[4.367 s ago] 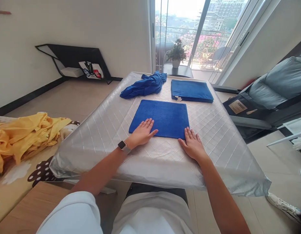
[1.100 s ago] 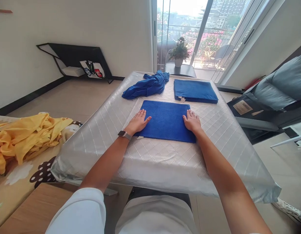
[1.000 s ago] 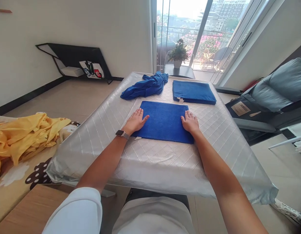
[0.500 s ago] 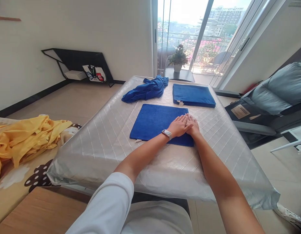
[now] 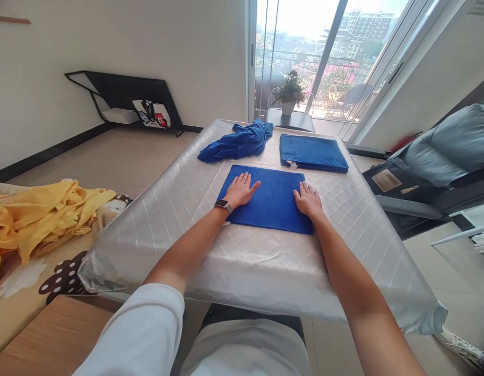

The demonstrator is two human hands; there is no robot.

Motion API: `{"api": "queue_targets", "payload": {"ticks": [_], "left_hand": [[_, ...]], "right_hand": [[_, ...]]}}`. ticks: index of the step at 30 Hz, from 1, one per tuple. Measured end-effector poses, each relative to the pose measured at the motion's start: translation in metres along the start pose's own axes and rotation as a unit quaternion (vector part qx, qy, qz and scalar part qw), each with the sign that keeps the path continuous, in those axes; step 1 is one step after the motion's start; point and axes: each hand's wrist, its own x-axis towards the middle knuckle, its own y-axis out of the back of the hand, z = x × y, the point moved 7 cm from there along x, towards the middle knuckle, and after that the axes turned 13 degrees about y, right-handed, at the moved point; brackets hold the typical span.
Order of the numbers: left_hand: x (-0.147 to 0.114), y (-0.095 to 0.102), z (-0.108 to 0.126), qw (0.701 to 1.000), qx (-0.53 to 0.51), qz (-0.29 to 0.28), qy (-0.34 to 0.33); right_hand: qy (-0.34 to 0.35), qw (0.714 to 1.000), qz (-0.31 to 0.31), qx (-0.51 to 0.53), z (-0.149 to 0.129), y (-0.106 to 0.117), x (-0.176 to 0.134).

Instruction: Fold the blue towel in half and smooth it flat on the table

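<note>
On the table (image 5: 261,266), a blue cloth (image 5: 271,206) lies flat near the middle, set in from the near edge; a white tag (image 5: 226,223) shows at the cloth's near left corner. The left hand (image 5: 240,192), wearing a watch (image 5: 223,204), rests flat on the cloth's left part, fingers close together and pointing to the table's far edge, thumb apart; the cloth is under them and runs on rightward. The right hand (image 5: 308,200) lies over the cloth's right edge, fingers close together, thumb apart, most of the cloth to their left. Beyond, a folded stack (image 5: 314,151) lies toward the far right corner, a crumpled bundle (image 5: 237,143) by the far left. Past the far edge, a plant (image 5: 288,95) stands on a chair (image 5: 292,120).
</note>
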Motion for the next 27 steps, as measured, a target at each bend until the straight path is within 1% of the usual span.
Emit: {"api": "queue_targets", "payload": {"ticks": [2, 4, 8, 11, 15, 18, 23, 27], "left_hand": [[0.002, 0.004, -0.022, 1.000, -0.002, 0.009, 0.028], [0.002, 0.006, -0.034, 0.999, -0.007, 0.018, 0.042], [0.001, 0.005, -0.037, 0.998, -0.023, 0.026, 0.046], [0.003, 0.006, -0.041, 0.998, -0.033, 0.021, 0.046], [0.009, 0.010, -0.064, 0.996, -0.038, 0.021, 0.082], [0.011, 0.011, -0.078, 0.994, -0.040, 0.025, 0.098], [0.011, 0.011, -0.082, 0.993, -0.037, 0.032, 0.103], [0.010, 0.011, -0.079, 0.994, -0.032, 0.020, 0.100]], "right_hand": [[-0.002, 1.000, 0.002, 0.001, 0.001, 0.000, 0.000], [-0.004, 1.000, 0.001, 0.002, 0.001, -0.001, 0.000], [-0.006, 1.000, -0.002, -0.010, 0.000, 0.000, 0.000], [-0.008, 1.000, -0.015, -0.012, -0.001, 0.000, 0.000], [-0.003, 0.999, -0.041, -0.008, 0.001, 0.003, 0.002], [0.004, 0.999, -0.046, -0.007, 0.001, 0.009, 0.010], [0.001, 1.000, -0.021, 0.001, -0.001, 0.016, 0.038], [-0.018, 1.000, -0.007, 0.007, 0.001, 0.010, 0.055]]}}
